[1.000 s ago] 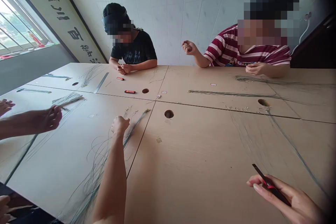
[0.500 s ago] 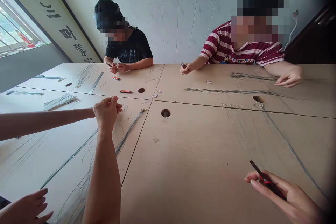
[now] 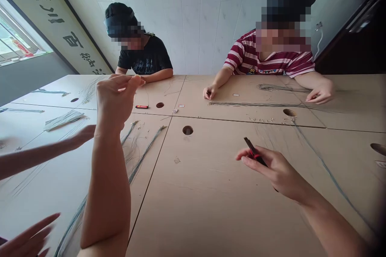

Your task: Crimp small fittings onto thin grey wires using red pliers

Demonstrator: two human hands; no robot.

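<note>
Right of the tan desk's (image 3: 193, 209) round dark hole (image 3: 187, 130), your right fingers (image 3: 255, 165) grip a slim black-and-red tool (image 3: 256, 155), tip outward, probably for clearance; left of it, your left fingers (image 3: 135, 83) press closed, contents unclear

Anything the left hand (image 3: 116, 98) pinches is too small to tell; a co-worker's hand (image 3: 28, 237) is blurred.

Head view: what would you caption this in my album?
Right hand holding a black-and-red tool, left hand held high, thin strands bundled on the table.
</note>
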